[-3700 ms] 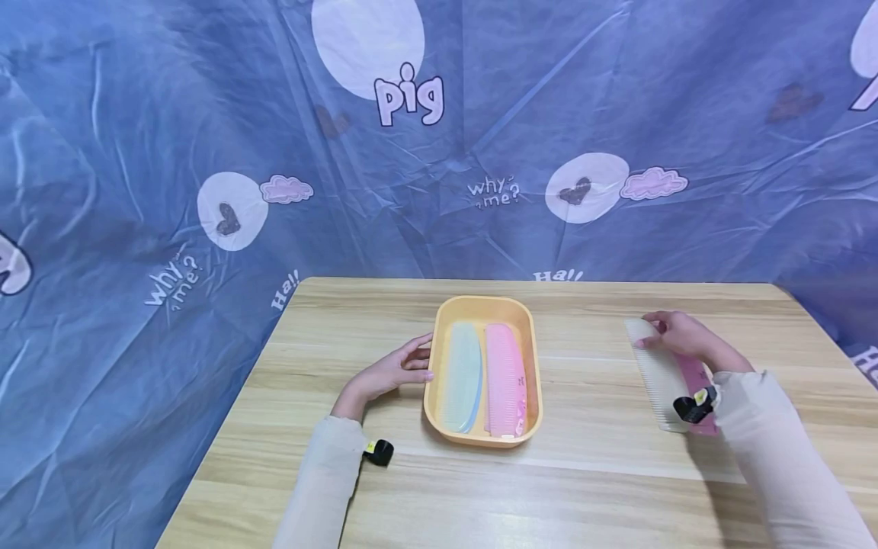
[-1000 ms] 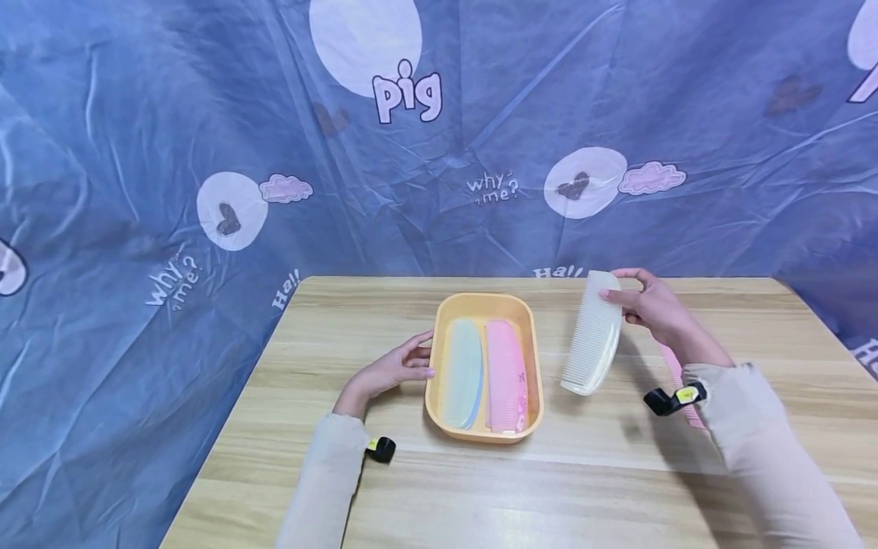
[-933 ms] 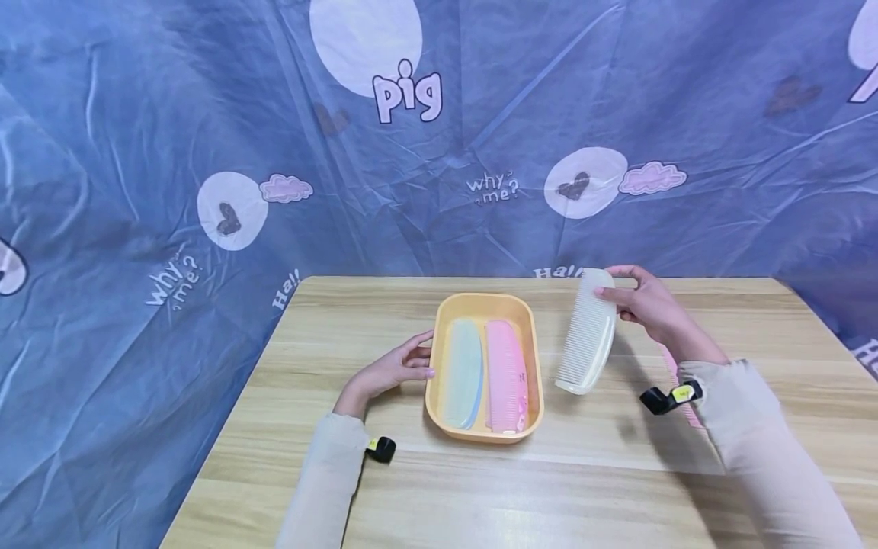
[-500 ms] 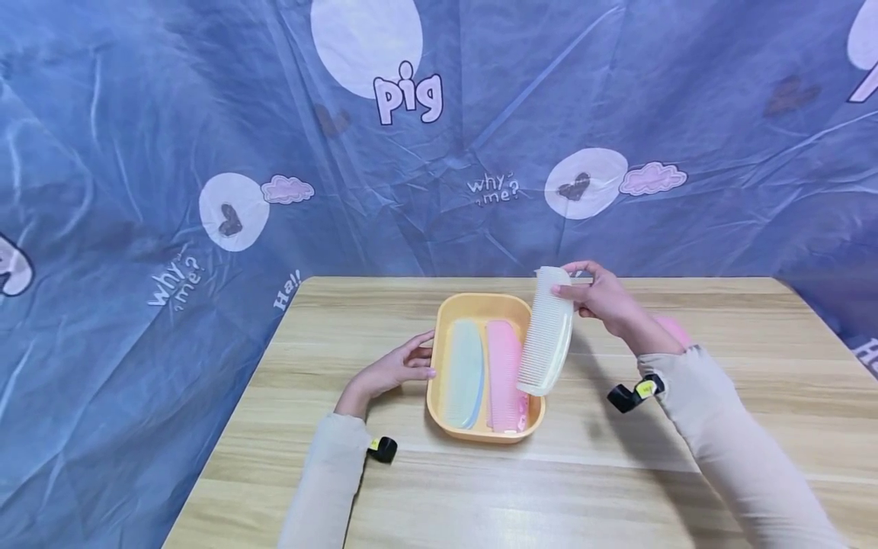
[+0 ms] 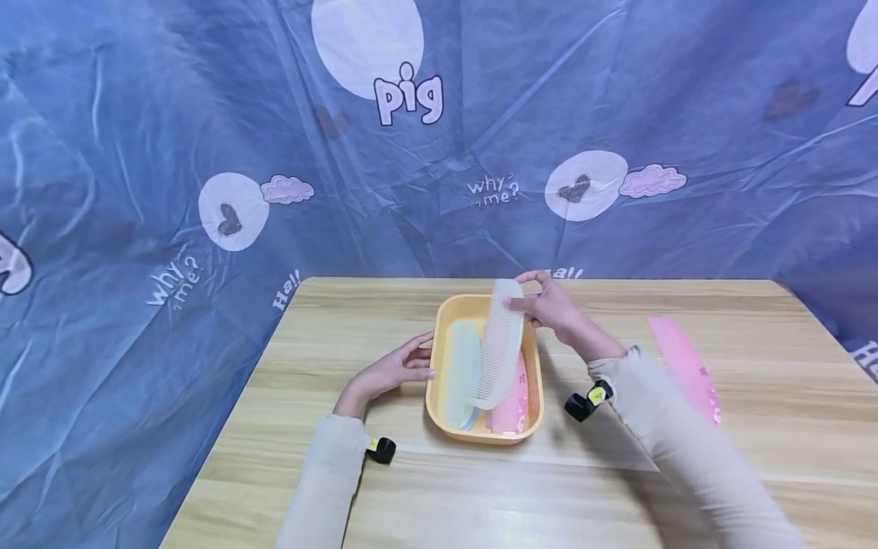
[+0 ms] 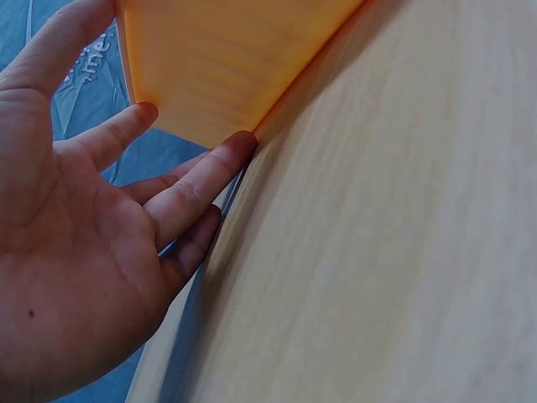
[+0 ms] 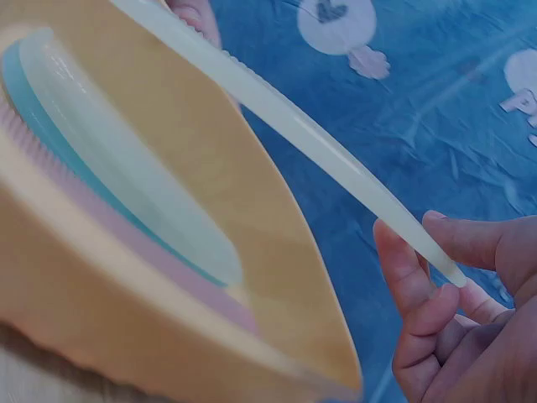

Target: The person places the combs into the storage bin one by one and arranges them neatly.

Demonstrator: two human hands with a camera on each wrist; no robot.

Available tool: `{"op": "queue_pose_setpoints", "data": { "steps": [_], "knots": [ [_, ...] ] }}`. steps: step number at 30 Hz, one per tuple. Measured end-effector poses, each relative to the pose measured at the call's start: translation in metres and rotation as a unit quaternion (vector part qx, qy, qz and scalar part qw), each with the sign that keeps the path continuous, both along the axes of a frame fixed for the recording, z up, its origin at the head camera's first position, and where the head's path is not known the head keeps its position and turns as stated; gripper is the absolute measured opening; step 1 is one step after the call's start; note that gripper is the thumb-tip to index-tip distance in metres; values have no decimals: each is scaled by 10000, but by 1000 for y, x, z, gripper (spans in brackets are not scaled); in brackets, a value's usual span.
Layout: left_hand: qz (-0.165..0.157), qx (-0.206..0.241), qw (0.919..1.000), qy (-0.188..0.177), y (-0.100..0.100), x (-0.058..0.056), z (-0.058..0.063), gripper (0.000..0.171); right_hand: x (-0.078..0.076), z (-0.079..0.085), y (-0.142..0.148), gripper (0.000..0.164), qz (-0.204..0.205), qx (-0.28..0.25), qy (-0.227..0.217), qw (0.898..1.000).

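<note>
In the head view my right hand (image 5: 557, 313) pinches the upper end of a whitish-green comb (image 5: 501, 347) and holds it tilted over the yellow tray (image 5: 483, 439). The right wrist view shows the comb (image 7: 315, 147) edge-on between thumb and fingers, above the tray's rim. Inside the tray lie a pale green comb with a blue one under it (image 5: 463, 366) and a pink comb (image 5: 513, 415), partly covered by the held comb. My left hand (image 5: 391, 371) rests against the tray's left side, its extended fingertips touching the wall (image 6: 226, 67).
Right of the tray, another pink comb (image 5: 682, 366) lies on the wooden table (image 5: 473, 503), partly hidden by my right sleeve (image 5: 686, 450). A blue printed cloth (image 5: 473, 229) hangs behind the table.
My right hand has lifted the whitish-green comb off the pink comb at the right and carried it left over the tray. My left hand has stayed at the tray's side.
</note>
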State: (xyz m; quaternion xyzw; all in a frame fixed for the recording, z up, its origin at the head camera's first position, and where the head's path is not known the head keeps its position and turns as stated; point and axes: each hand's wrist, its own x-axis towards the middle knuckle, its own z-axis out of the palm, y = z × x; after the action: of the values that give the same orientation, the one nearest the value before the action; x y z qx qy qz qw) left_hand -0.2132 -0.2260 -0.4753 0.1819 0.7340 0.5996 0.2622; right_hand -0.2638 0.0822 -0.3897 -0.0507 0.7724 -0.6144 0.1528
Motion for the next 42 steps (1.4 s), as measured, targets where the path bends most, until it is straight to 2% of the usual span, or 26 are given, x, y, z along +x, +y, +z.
{"op": "queue_pose_setpoints", "data": {
  "steps": [8,20,28,36,42],
  "knots": [
    [37,-23,10000,-8,0,1,1,86,4,-9,-31,51,280,-130,13,9995],
    [36,-1,10000,-28,0,2,4,86,3,-25,-51,55,493,197,-27,9986],
    [62,5,10000,-25,0,1,3,84,2,-23,-55,55,489,248,-253,9982],
    [18,-2,10000,-42,1,1,3,87,2,-19,-53,60,679,678,-467,9943],
    [59,23,9999,-92,2,1,4,87,1,-14,-51,63,940,1037,-360,9895]
  ]
}}
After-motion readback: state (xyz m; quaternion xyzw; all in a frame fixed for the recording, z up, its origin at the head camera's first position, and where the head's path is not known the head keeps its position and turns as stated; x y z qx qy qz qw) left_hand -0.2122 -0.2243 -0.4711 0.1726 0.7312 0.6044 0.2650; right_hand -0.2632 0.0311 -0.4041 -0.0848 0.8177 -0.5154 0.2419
